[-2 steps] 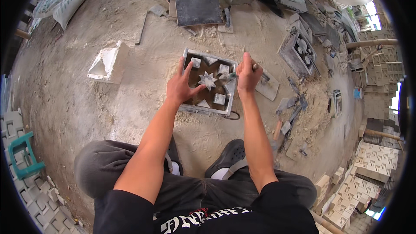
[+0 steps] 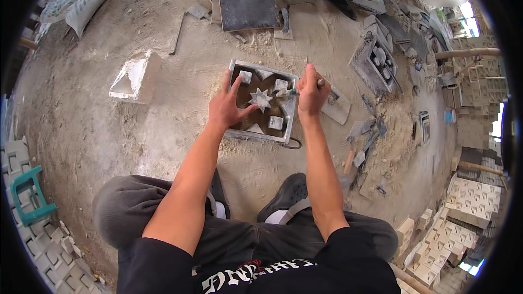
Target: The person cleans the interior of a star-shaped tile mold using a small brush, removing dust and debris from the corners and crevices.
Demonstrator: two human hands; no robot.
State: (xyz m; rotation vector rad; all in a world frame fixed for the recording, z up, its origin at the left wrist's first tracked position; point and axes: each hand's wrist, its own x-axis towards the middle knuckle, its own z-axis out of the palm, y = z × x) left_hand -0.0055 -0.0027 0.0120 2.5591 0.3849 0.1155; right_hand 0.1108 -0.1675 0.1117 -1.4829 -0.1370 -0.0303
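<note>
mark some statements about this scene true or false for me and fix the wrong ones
1. The left hand is spread over the left side of the square grey mould. True.
2. Both hands are empty. False: the right hand is closed round a slim brown-ended tool.
3. A round disc sits mid-mould. False: a pale grey many-pointed star does.
4. The chalky white block with a triangular opening lies left of the mould. True.

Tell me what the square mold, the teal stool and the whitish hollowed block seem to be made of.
Square mold: probably metal, dull grey, going by its thin, straight walls.
Teal stool: likely molded plastic, smooth-looking, given its even colour and rounded edges.
Whitish hollowed block: matte plaster or cement, by its rough, chalky edges; I can't tell which.
</note>
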